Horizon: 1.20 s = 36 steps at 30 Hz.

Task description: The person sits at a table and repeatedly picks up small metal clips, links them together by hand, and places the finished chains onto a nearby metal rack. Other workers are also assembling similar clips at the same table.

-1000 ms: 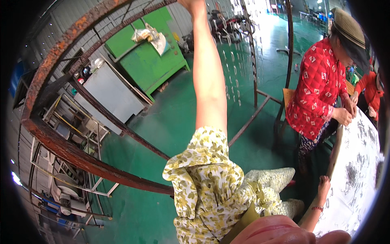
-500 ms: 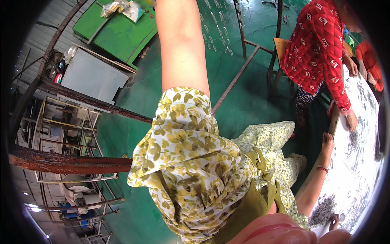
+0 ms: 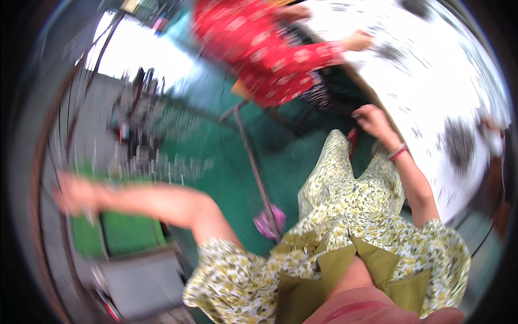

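Note:
My left arm stretches out to the far left. My left hand point(image 3: 78, 194) is smeared by motion in front of a dark metal frame, so its fingers cannot be read. Bent at the elbow, my right arm wears a red bracelet point(image 3: 398, 152). My right hand point(image 3: 376, 123) hovers at the near edge of a white-topped table point(image 3: 415, 89), its fingers curled together; what they hold, if anything, is too small to make out. Dark small pieces lie scattered over the tabletop, with a denser dark heap point(image 3: 458, 144) on its right part.
Across the table edge a person in a red patterned top point(image 3: 264, 51) reaches onto the white surface. A metal bar point(image 3: 253, 162) slants over the green floor beside a pink-purple bag point(image 3: 270, 221). Blurred pale links hang point(image 3: 181, 167) near a green-topped bench point(image 3: 132, 233) and a grey cabinet point(image 3: 143, 283).
My view has swung round toward the left, shifting the table and the person in red across it. My left arm, upright before, now points left with its hand in sight. My right hand remains near the table edge.

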{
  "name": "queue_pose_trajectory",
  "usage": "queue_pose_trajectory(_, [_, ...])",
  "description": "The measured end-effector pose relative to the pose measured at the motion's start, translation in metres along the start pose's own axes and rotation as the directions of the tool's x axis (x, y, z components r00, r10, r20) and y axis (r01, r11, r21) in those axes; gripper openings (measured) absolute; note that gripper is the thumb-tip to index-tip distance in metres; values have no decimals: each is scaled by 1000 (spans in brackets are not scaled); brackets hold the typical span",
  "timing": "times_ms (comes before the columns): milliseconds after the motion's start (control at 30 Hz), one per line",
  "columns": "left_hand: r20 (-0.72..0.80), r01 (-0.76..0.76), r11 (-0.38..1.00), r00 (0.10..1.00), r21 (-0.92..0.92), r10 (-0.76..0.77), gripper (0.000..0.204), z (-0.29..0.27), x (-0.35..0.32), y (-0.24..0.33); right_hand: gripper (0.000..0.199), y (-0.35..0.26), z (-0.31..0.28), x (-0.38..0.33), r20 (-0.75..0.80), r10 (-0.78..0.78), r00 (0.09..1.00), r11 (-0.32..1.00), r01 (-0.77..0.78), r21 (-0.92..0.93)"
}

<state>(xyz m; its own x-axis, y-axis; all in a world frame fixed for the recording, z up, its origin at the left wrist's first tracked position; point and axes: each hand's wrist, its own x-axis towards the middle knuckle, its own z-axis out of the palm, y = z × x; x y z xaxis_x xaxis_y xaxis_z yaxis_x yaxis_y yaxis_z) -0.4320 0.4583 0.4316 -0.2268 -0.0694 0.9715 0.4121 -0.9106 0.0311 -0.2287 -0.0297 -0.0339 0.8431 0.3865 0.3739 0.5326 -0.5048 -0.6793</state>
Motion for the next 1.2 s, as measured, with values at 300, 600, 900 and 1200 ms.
queue_pose_trajectory(300, [489, 476, 146, 870, -867, 67, 22, -23, -238, 368, 23, -70, -2, -120, 3, 605, 796, 561, -428, 709])
queue_pose_trajectory(600, [582, 865, 238, 75, -443, 810, 15, 20, -439, 557, 21, -78, -89, -113, -260, 726, 637, 405, -90, 910])
queue_pose_trajectory(900, [514, 544, 400, 69, -738, 855, 10, 0, -511, 646, 20, -44, -131, -123, -284, 806, 520, 395, -113, 912])
queue_pose_trajectory(1200, [484, 791, 195, 142, -579, 863, 13, -3, -470, 607, 26, -35, -139, -76, -392, 762, 515, 533, -157, 831])
